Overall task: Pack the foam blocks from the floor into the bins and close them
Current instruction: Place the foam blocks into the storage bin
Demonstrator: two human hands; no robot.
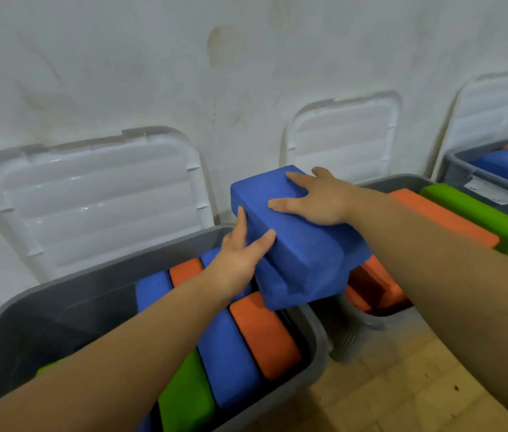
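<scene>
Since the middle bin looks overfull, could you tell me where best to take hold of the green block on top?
Take the green block at its near end, coming from the front right. Its left long side lies against the orange block, while its near end and right side look free, and it lies flat, high in the bin.

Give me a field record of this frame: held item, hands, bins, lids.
held: blue blocks, apparently two stacked, above the gap between left bin and middle bin
left hand: pressed against the stack's left side, fingers straight
right hand: flat on top of the stack
left bin: blue, orange and green blocks on edge; free space on its left
middle bin: orange and green blocks above the rim
right bin: blue and orange blocks
lids: all three open, against the wall
</scene>
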